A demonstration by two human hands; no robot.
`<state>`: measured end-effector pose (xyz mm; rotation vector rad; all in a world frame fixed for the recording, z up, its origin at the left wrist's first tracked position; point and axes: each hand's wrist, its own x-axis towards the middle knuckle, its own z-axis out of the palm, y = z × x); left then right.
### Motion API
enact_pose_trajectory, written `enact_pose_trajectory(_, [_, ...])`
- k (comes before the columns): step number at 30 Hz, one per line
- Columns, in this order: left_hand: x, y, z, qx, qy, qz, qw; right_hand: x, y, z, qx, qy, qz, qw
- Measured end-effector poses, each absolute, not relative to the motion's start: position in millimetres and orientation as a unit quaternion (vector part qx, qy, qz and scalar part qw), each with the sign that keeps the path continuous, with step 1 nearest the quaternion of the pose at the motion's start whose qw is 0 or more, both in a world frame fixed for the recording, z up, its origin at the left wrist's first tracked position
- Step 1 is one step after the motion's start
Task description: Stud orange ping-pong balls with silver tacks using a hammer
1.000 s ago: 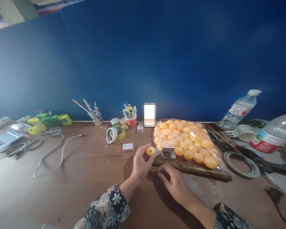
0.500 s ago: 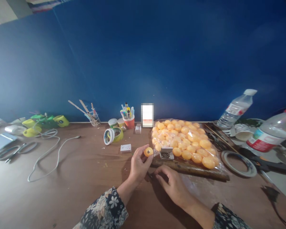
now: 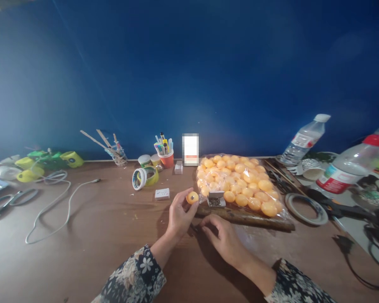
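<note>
My left hand (image 3: 179, 214) is closed on a small orange ball (image 3: 192, 197) between thumb and fingertips; a dark, shiny round spot shows on the ball's near side. Just below and to the right, my right hand (image 3: 219, 231) has its thumb and index finger drawn together on the tabletop. A small dark, thin thing (image 3: 194, 228) shows at those fingertips, too little of it visible to name. Behind my hands lies a clear plastic bag (image 3: 236, 181) full of orange balls. An open little box (image 3: 216, 200) of small metal pieces stands against the bag's front.
A brown stick (image 3: 249, 220) lies along the bag's near edge. White box (image 3: 162, 194), tape rolls (image 3: 139, 179) and a red pen cup (image 3: 167, 159) are left of it. Bottles (image 3: 347, 166) and a large tape roll (image 3: 306, 209) sit right. Scissors (image 3: 11, 202) and a white cable (image 3: 69, 206) lie left.
The camera view has turned a little to the right, so everything appears shifted left. Both hands keep nearly the same pose, and the ball stays in my left hand.
</note>
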<state>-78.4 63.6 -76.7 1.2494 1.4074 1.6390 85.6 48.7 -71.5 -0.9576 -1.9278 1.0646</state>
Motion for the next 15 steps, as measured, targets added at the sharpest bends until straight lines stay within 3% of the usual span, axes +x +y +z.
enact_pose_trajectory(15, [-79.6, 63.0, -75.6, 0.468, 0.546, 0.615, 0.323, 84.2, 47.5, -72.0, -0.38, -0.739, 0.43, 0.353])
